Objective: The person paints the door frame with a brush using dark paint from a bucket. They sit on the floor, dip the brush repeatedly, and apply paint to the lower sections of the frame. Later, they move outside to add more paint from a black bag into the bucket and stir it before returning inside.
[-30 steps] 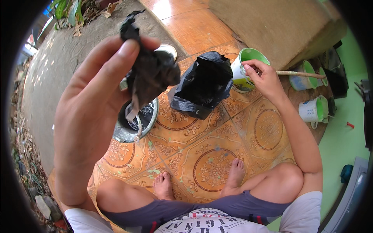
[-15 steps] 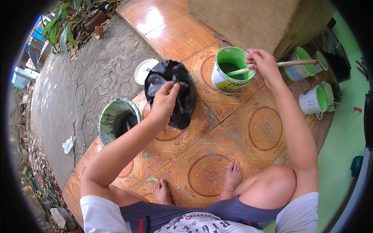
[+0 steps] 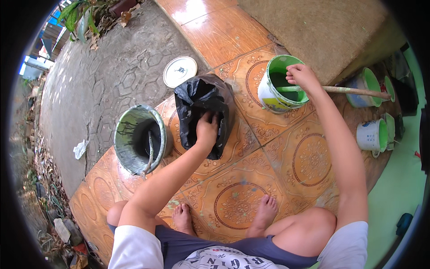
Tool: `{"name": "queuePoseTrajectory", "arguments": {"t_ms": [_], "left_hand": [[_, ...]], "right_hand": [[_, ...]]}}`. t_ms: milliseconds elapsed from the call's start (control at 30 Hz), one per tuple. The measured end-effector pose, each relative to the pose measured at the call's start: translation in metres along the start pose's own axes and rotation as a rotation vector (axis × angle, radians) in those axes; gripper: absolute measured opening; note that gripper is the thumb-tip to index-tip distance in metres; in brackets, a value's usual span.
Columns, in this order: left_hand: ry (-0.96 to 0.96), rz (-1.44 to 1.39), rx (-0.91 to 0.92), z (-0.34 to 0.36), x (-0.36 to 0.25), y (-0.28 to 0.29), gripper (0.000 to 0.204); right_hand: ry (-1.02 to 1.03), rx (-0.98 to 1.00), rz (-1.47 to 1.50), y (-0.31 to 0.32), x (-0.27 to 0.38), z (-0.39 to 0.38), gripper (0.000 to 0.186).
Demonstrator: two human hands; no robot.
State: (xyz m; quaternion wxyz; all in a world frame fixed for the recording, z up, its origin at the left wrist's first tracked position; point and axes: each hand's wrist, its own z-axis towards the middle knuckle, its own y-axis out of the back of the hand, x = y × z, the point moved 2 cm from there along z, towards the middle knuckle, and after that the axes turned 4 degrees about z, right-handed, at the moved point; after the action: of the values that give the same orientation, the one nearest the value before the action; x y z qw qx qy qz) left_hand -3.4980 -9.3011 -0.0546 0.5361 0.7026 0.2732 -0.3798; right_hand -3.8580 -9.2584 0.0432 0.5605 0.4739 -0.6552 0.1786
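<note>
My left hand (image 3: 207,131) reaches into the mouth of a black plastic bag (image 3: 226,101), its visible fingers stretched and a little apart; the fingertips are partly hidden in the bag's shadow. Above a paint bucket (image 3: 274,96), white outside and green inside, my right hand (image 3: 303,77) is closed, and whatever its fingers hold is hidden. A wooden stick (image 3: 354,91) with a green-coated end lies across that bucket's rim, passing beneath my right hand and wrist. Dark liquid shows inside the bucket.
Left of the bag stands a smeared grey bucket (image 3: 120,154) with a stick (image 3: 150,150) leaning in it. A round white lid (image 3: 180,71) lies behind the bag. Several smaller green-lined containers, including a white pail (image 3: 368,136), stand at the right by the green wall (image 3: 394,179).
My left hand has moved from above the bag down into its mouth, which now gapes wider. My right hand stays above the paint bucket, fingers curled. The view has shifted slightly.
</note>
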Motion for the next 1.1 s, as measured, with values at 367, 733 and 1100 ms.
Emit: {"name": "queuePoseTrajectory", "arguments": {"t_ms": [367, 733, 1100], "left_hand": [[-0.043, 0.228, 0.206, -0.033, -0.019, 0.066, 0.033], [-0.154, 0.161, 0.300, -0.073, -0.084, 0.281, 0.029], [0.650, -0.315, 0.135, -0.076, 0.171, 0.418, 0.051]], "right_hand": [[-0.370, 0.009, 0.456, -0.067, -0.102, 0.109, 0.028], [-0.551, -0.110, 0.828, -0.056, -0.084, 0.114, 0.030], [-0.497, 0.390, 0.969, -0.090, 0.025, -0.059, 0.018]]}}
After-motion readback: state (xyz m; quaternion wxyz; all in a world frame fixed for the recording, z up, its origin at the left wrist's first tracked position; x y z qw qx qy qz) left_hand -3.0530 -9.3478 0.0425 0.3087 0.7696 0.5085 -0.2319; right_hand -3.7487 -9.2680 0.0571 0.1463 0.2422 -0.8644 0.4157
